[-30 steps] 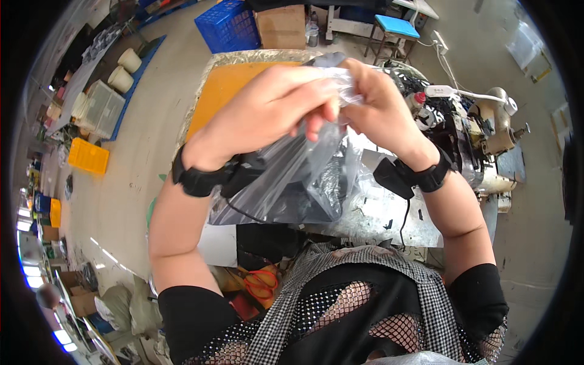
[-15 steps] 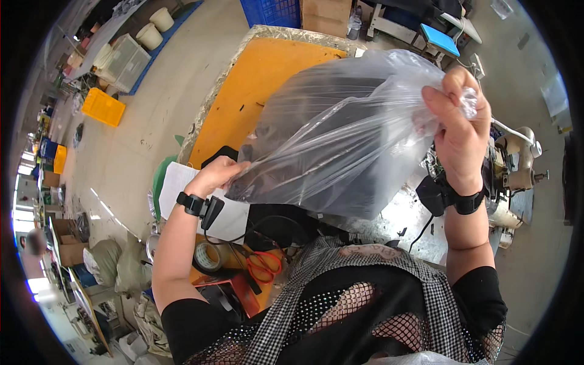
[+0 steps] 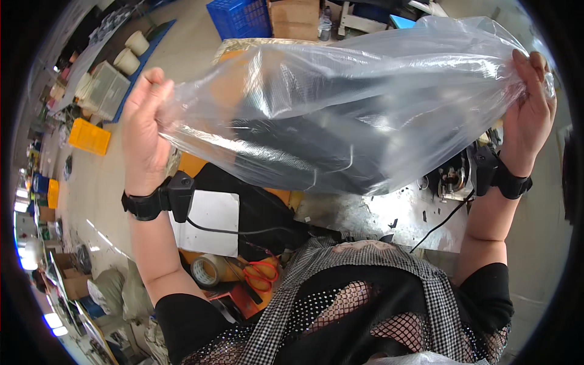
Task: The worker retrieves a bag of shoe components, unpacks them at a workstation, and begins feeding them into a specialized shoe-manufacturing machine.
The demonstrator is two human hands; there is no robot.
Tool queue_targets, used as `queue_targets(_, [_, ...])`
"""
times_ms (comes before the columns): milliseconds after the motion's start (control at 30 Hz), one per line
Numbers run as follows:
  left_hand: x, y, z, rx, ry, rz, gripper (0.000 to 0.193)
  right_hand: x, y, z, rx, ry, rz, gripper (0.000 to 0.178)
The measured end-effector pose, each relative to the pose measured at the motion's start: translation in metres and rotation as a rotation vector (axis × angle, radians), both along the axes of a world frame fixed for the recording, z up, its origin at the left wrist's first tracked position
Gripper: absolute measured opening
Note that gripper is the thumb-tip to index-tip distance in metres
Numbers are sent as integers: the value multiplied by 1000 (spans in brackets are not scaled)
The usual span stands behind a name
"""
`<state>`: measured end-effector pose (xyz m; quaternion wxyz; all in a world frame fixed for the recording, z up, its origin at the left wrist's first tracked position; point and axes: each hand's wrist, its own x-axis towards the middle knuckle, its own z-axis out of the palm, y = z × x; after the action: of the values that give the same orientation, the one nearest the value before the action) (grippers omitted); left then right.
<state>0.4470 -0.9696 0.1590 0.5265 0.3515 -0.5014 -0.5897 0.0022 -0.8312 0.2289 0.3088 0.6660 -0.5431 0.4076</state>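
Note:
A large clear plastic bag (image 3: 340, 115) is stretched wide between my hands, above the work table. My left hand (image 3: 146, 115) is closed on its gathered left end. My right hand (image 3: 530, 109) grips the bunched right end, higher up. Dark material shows through the film, but I cannot tell whether it lies inside the bag or behind it. Black cloth (image 3: 255, 213) lies under the bag's lower left side, beside a white sheet (image 3: 210, 224).
Near my body lie a tape roll (image 3: 207, 269), orange-handled scissors (image 3: 261, 277) and a red box (image 3: 237, 301). A machine (image 3: 453, 176) stands at the right. Beyond the table are a blue crate (image 3: 240, 18) and a cardboard box (image 3: 295, 19); a yellow crate (image 3: 89, 137) is on the floor.
My left hand has moved up and left, and my right hand outward to the right. The bag is now pulled wide and taut between them.

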Motion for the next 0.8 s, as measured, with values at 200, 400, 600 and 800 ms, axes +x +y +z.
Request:
queue_targets(200, [-66,0,55,-407,-14,228,17,-20,25,-3,-31,-25,44,32])
queue_targets(400, [-34,13,71,-1570,-1142,740,48,13,52,8,154,-823,473,21])
queue_targets(600, [-15,66,41,-1609,-966,782,38,41,34,-27,559,-568,808,9])
queue_targets(800, [-124,81,32,-991,-256,-835,28,118,-5,-78,990,-449,1137,81])
